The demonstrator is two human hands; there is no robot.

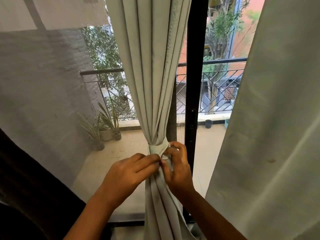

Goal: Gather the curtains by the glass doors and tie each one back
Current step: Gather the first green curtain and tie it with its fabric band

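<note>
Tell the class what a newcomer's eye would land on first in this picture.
Centre frame, a gathered pale green curtain is cinched by a fabric tie-back, where the left hand and right hand pinch its ends. At the right edge, a second curtain hangs loose.

No writing, label, brand, number or sign can be read anywhere in this view
</note>
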